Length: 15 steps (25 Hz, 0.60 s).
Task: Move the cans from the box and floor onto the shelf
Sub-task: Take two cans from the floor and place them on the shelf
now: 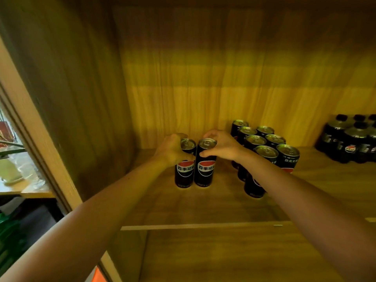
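Wooden shelf (203,204): our left hand (173,151) and right hand (221,145) each clasp a can, left can (184,169) and right can (205,169), at nine o'clock of the can cluster (264,147); next we let go.

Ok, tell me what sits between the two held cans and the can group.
Nothing: head view shows bare shelf between the held cans and the can group.

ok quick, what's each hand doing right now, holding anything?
Left hand: closed around the left can, standing on the shelf.
Right hand: closed around the right can, also standing there.
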{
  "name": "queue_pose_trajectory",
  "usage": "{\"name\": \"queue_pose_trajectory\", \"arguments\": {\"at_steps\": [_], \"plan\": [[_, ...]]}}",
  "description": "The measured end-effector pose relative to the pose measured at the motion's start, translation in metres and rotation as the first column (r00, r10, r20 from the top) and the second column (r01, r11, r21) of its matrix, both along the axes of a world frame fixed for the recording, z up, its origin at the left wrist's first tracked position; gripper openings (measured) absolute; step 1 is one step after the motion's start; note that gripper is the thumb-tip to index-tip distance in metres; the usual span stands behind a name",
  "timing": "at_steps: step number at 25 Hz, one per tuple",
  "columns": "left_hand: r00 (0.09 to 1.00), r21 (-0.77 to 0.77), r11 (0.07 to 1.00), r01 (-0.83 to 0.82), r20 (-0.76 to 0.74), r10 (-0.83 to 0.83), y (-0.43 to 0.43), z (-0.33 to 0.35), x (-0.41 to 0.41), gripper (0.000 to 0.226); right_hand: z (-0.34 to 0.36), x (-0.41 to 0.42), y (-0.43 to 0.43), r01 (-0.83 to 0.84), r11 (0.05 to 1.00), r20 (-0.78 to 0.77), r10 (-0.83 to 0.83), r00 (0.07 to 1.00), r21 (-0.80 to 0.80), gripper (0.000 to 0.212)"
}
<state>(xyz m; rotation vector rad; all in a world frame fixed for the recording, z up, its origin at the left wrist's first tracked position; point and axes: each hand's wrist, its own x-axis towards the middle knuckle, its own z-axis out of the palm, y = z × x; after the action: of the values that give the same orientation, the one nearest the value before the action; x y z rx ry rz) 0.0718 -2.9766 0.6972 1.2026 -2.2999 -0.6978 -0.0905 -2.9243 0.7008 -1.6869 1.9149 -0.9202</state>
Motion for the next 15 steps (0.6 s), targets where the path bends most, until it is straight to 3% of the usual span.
{"name": "queue_pose_trajectory", "arguments": {"at_steps": [4,7,10,12,15], "plan": [[0.999,0.084,0.996,0.027,-0.05,-0.023,-0.014,-0.003,-0.003,0.057,-0.007,0.0,-0.007,-0.001,1.0,0.009,0.001,1.0,-0.005,0.058],[0.996,0.115,0.993,0.008,-0.086,0.002,-0.021,-0.01,-0.001,0.086,-0.015,0.003,-0.007,0.033,0.999,0.075,-0.031,0.997,-0.029,0.07],[0.959,0.218,0.976,0.011,-0.28,0.052,-0.012,-0.029,0.011,0.106,-0.04,0.006,0.005,0.084,0.995,0.289,-0.068,0.955,-0.044,0.092],[0.942,0.317,0.948,0.009,-0.321,0.098,-0.001,-0.055,0.019,0.091,-0.068,0.012,0.019,0.096,0.995,0.286,-0.083,0.955,-0.031,0.093],[0.989,0.292,0.951,-0.104,-0.067,0.129,0.005,-0.095,0.025,0.06,-0.108,0.029,0.031,0.141,0.99,0.188,-0.139,0.972,0.001,0.068]]}}
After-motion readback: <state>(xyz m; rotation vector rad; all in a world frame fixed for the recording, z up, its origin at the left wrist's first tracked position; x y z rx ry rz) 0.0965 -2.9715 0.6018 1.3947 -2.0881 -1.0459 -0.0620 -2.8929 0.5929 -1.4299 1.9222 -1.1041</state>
